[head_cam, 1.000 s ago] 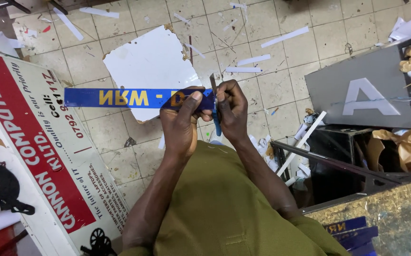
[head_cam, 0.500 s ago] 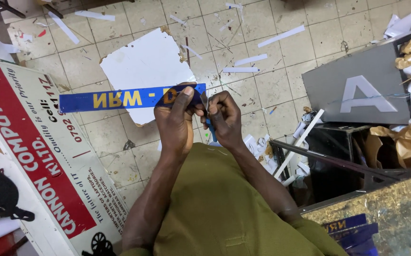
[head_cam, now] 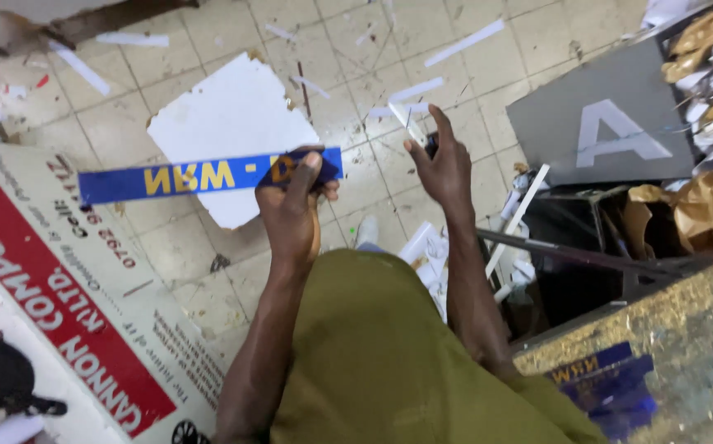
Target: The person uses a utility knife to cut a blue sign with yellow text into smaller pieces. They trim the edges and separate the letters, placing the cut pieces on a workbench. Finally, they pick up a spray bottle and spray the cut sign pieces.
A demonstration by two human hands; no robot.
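The left hand [head_cam: 295, 205] grasped 1 end of a long blue strip [head_cam: 200, 177] with yellow lettering, thumb over its top face and fingers curled beneath, holding it roughly level above the tiled floor [head_cam: 208, 33]. The strip ran out from the hand toward the left of the view, crossing over a ragged white sheet [head_cam: 225, 115] that lay flat on the tiles.

The right hand [head_cam: 443, 164] was raised apart from the strip, fingers spread upward, with a thin pale blade-like piece [head_cam: 410, 123] pinched at the fingertips and something small and dark against the palm; what that dark thing was could not be told.

A red and white printed banner [head_cam: 52, 304] lay along the left of the floor. A grey panel [head_cam: 562, 131] bearing 1 large white letter rested to the right, beside crumpled brown paper [head_cam: 702, 197]. White offcut strips [head_cam: 463, 43] were scattered over the tiles. The person wore an olive shirt [head_cam: 398, 362].
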